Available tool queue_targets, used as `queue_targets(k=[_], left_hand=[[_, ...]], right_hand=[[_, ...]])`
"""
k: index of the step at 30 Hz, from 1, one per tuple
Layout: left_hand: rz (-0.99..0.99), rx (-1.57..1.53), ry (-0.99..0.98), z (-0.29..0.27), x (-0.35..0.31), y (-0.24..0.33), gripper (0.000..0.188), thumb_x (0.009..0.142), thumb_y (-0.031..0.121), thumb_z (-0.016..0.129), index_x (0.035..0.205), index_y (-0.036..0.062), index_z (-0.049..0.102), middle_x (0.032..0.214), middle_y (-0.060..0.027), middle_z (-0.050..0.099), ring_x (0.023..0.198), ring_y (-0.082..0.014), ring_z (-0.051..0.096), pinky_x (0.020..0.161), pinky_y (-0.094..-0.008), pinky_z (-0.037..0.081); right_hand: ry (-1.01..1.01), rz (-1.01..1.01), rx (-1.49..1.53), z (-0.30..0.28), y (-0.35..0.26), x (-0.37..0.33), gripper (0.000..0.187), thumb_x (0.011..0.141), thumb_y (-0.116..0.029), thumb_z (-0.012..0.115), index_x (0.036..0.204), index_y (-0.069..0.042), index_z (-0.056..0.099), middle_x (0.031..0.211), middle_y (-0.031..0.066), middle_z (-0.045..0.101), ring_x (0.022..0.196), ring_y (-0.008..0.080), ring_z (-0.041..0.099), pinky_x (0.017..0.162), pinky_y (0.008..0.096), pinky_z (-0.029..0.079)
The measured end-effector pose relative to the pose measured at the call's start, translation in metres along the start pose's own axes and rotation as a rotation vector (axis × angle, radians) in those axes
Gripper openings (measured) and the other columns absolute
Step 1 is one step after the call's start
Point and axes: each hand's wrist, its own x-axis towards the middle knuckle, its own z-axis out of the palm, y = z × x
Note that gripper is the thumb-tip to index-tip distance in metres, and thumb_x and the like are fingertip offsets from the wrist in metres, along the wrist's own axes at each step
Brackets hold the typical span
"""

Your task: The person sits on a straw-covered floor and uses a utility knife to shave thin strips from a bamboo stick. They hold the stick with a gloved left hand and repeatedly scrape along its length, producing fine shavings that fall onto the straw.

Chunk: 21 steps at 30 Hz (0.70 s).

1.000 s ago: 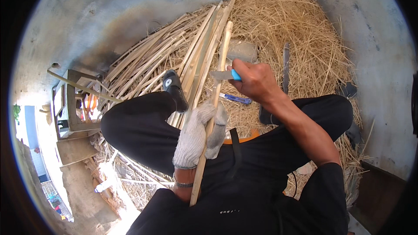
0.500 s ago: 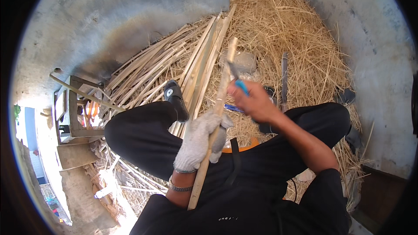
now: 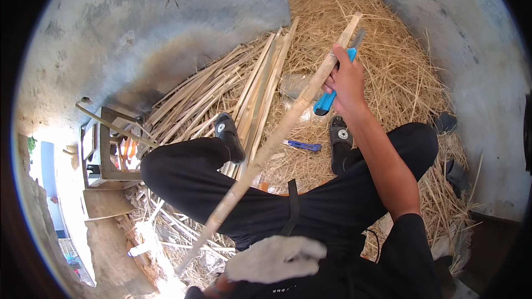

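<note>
Curved grey walls (image 3: 221, 5) enclose a floor covered by a heap of straw (image 3: 388, 61), on whose left side a fan of split strips (image 3: 205, 94) lies loose. The person's black-trousered legs (image 3: 188, 174) are bent and spread, knees outward, a dark shoe showing at the end of each. Across the space between them and over the left thigh runs the pale strip (image 3: 283, 127), the longest thing in hand: its long axis slants from lower left, near the left forearm, to upper right, so that its far end points away from the body toward the straw. The bare right hand (image 3: 350, 80) is the nearer one, touching the strip close to that far end, its fingers closed about both the strip and a blue cutter (image 3: 325, 103). The gloved left hand (image 3: 274, 260) is at the waist, apart from the strip, whose lower part lies to its left and whose remainder rises up and away; its fingers, slightly blurred, are loosely extended toward the right and hold nothing visible. The cutter lies just right of the strip, nearly parallel, blade toward the same end. A smaller dark-blue knife (image 3: 302, 145) rests on the straw between the shoes.
</note>
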Motion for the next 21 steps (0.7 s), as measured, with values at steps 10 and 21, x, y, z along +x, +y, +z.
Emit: queue_targets(k=[10,21], left_hand=[[1.536,0.272,0.987,-0.107,0.042,-0.03,0.065,0.075,0.051,0.084,0.111,0.0055,0.056,0.114,-0.0232,0.062,0.092,-0.0321,0.064,0.08,-0.0426,0.056],[1.863,0.692,0.919,-0.075,0.013,0.021,0.022,0.086,0.014,0.076,0.086,-0.0016,0.06,0.052,-0.0077,0.056,0.046,-0.0224,0.063,0.042,-0.036,0.056]], right_hand=[[-0.1,0.226,-0.086,0.013,-0.035,-0.1,0.043,0.102,-0.035,0.057,0.069,-0.013,0.041,0.05,-0.0031,0.036,0.035,0.0086,0.034,0.034,0.0274,0.03],[-0.067,-0.27,-0.786,-0.011,-0.032,-0.151,0.024,0.102,-0.024,0.054,0.101,0.0,0.054,0.061,0.0059,0.051,0.056,0.0137,0.05,0.055,0.0321,0.041]])
